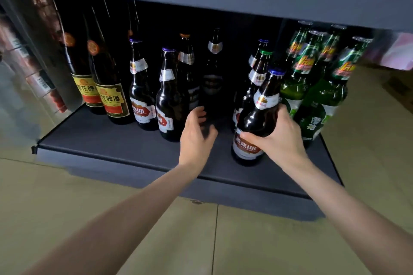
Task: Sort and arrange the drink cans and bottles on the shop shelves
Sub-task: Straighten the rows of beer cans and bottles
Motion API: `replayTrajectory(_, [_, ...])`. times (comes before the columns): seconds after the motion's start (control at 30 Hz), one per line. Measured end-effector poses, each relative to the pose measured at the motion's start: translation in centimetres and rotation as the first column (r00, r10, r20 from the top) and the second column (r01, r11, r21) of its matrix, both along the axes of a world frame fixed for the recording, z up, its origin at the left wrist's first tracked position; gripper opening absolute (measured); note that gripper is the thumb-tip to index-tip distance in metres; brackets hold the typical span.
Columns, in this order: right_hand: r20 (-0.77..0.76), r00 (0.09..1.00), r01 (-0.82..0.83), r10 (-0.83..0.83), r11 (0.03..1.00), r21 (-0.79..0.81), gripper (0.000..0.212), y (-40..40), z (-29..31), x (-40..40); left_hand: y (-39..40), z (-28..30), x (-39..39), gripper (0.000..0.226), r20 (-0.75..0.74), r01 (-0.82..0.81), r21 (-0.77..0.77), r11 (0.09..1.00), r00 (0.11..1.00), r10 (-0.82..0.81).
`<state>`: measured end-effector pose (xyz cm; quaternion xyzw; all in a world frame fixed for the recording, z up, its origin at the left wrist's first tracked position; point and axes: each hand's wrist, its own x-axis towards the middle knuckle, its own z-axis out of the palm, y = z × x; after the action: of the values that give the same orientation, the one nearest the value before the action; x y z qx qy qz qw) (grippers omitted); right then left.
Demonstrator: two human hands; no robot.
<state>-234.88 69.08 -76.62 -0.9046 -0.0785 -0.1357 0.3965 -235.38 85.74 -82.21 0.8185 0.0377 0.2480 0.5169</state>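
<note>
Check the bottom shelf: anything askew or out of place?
One U8 bottle, gripped by the right hand, tilts left at the shelf front, away from two matching U8 bottles further left. Nothing looks spilled or broken.

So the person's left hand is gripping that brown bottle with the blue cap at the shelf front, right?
Not quite: the head view shows the right hand gripping the brown bottle with the blue cap at the shelf front. The left hand is open and holds nothing.
</note>
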Motion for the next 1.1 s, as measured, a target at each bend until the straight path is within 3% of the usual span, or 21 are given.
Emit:
replayTrajectory(0.17, [-0.028, 0.998, 0.062, -0.062, 0.998, 0.007, 0.074, -3.6, -0.2, 0.0, -3.1, 0.9, 4.1, 0.048, 0.002, -0.062, -0.137, 0.989, 0.998, 0.063])
replayTrajectory(0.27, [-0.045, 0.996, 0.079, -0.080, 0.997, -0.026, 0.081, -3.9, -0.4, 0.0, -4.0, -0.2, 4.7, 0.048, -0.054, -0.137, -0.103, 0.985, 0.990, 0.132])
replayTrajectory(0.37, [0.155, 0.973, 0.174, -0.172, 0.985, 0.000, 0.069, -3.6, 0.7, -2.2, -3.8, -0.7, 3.8, 0.046, -0.043, -0.101, 0.030, 0.994, 0.994, 0.102])
replayTrajectory(0.47, [0.345, 0.938, 0.027, -0.034, 0.999, 0.026, 0.046, -2.4, 1.6, -5.2, -2.2, -0.2, 2.1, 0.043, 0.091, -0.004, 0.230, 0.973, 0.996, -0.017])
replayTrajectory(0.57, [0.222, 0.963, -0.165, 0.154, 0.986, 0.032, 0.050, 0.7, 0.8, -4.9, 0.1, 0.3, 0.0, 0.041, 0.174, -0.006, 0.372, 0.928, 0.983, -0.063])
replayTrajectory(0.63, [0.118, 0.978, -0.185, 0.174, 0.978, 0.097, 0.054, 3.6, -0.2, -3.1, 1.9, 0.4, -1.4, 0.040, 0.193, -0.056, 0.322, 0.945, 0.981, -0.008])
replayTrajectory(0.8, [-0.031, 0.994, -0.099, 0.109, 0.965, 0.244, 0.068, 9.8, -2.0, 3.3, 6.7, 0.1, -2.0, 0.049, 0.081, -0.380, 0.038, 0.924, 0.923, 0.376])
replayTrajectory(0.97, [-0.087, 0.986, 0.162, -0.140, 0.917, 0.365, 0.075, 13.4, -3.0, 10.0, 6.1, -1.6, -0.6, 0.080, -0.074, -0.390, 0.034, 0.920, 0.917, 0.392])
replayTrajectory(1.1, [-0.134, 0.974, 0.225, -0.182, 0.852, 0.472, 0.080, 14.3, -5.2, 13.9, 5.3, -2.8, 0.6, 0.085, -0.084, -0.411, 0.031, 0.911, 0.907, 0.412])
